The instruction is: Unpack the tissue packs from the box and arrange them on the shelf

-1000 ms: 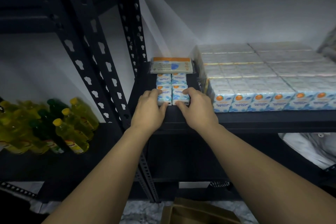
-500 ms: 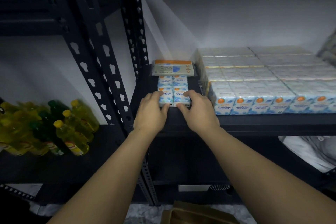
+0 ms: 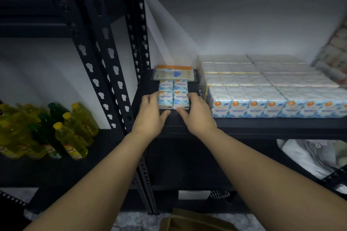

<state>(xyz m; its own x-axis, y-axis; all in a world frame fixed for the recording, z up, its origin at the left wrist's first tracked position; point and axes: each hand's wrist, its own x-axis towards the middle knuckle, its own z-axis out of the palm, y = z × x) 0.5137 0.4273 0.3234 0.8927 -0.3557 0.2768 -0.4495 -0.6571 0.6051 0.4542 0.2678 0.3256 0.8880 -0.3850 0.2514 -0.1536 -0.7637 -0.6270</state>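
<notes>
Hands unmoved vs 1s ago | L hand (image 3: pixel 150 116) + R hand (image 3: pixel 197 116) clamped on front tissue packs (image 3: pixel 173 99), squaring row on shelf (image 3: pixel 262 124) | box (image 3: pixel 197 221) below, more likely left

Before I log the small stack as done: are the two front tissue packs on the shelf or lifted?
On the shelf: both front tissue packs rest there, left hand and right hand gripping them.

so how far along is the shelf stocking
Done: a large block of white-and-blue tissue packs fills the black metal shelf. In hand: left hand and right hand grip the front pair of small loose packs. Left: unclear, the brown cardboard box barely shows.
</notes>
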